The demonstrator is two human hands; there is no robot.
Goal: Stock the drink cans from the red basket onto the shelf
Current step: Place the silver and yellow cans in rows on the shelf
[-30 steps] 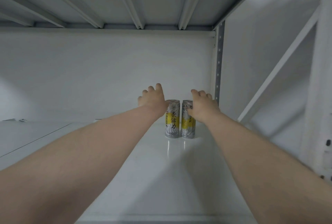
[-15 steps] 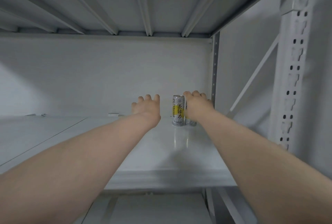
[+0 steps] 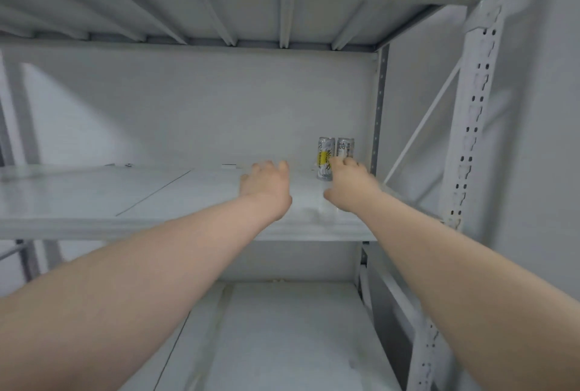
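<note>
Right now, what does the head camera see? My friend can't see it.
Two drink cans stand side by side at the back right of a white shelf. Both bare hands, left hand and right hand, are open and empty.

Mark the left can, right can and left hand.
left can (image 3: 325, 156), head view, on its yellow label band.
right can (image 3: 344, 147), head view, upper body above the fingers.
left hand (image 3: 266, 183), head view, back of the hand.

Two drink cans (image 3: 335, 156) — silver-grey, one banded in yellow with dark lettering — stand against a white shelf (image 3: 125, 196). The steel upright (image 3: 470, 127) is white too, its punched slots dark.
</note>
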